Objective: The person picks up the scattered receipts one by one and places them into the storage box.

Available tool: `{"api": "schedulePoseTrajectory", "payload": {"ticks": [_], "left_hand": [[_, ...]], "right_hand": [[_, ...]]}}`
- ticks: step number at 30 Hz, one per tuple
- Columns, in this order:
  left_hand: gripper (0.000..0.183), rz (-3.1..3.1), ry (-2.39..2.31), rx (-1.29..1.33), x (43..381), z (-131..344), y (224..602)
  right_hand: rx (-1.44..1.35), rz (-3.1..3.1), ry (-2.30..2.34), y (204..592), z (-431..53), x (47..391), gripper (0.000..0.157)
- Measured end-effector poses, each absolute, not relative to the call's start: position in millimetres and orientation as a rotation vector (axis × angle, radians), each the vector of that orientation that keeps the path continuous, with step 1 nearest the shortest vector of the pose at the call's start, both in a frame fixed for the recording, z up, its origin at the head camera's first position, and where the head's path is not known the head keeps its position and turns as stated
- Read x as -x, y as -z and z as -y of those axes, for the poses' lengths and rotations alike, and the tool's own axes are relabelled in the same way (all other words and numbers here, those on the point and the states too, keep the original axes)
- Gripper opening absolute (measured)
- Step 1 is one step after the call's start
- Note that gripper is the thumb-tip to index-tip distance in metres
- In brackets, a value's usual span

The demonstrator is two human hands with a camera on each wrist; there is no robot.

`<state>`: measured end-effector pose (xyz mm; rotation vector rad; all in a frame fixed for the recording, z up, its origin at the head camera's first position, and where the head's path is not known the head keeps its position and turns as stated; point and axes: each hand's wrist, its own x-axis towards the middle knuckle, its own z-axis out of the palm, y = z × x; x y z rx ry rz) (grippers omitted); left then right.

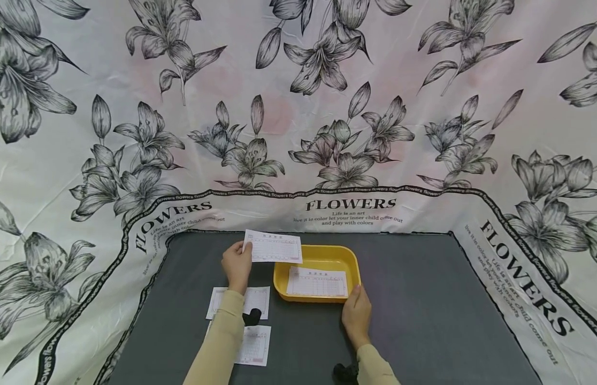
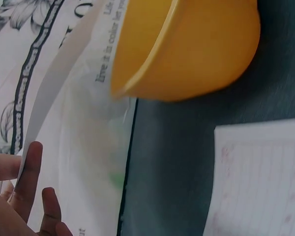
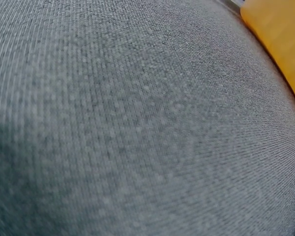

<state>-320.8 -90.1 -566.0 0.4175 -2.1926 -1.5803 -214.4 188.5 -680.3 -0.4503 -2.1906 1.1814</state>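
I have the left hand (image 1: 238, 264) pinching a printed sheet (image 1: 275, 247) by its left end, thumb on the printed face; the sheet hangs over the far left corner of the yellow tray (image 1: 327, 258), where another sheet (image 1: 318, 282) lies toward the near side; the right hand (image 1: 357, 315) holds the tray's near right corner, its thumb at the rim.

To do this well, I judge, I would hold the paper level with a light pinch, since thin paper bends easily and its free end could catch the rim; I would steady the tray with the right hand without tipping it, and bring the sheet square with the one inside before easing the thumb away.

Much is hard to make out; the left sleeve (image 1: 223, 331) covers parts of the upper sheet (image 1: 258, 302) and the lower sheet (image 1: 254, 345) on the bench (image 1: 423, 299), so I cannot tell whether either is a stack; the print is too small to read; the right fingers under the rim are hidden, and the right wrist view gives me only grey cloth and a cut-off yellow edge; the left wrist view crops the tray and shows the held sheet almost edge-on.
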Motion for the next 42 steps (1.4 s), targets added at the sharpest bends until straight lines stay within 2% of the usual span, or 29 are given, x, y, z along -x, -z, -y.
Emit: {"api": "schedulePoseTrajectory", "payload": {"ticks": [32,42], "left_hand": [[0.025,2.243,1.707,-0.438,299.1,41.1,579.3],[0.022,2.309,1.631,-0.365,294.3,27.6,587.8]], "right_hand": [[0.437,2.173,-1.148,680.9,-189.5,217.0,0.037],[0.434,2.185,-1.15,680.9,-188.8,217.1,0.036]]}}
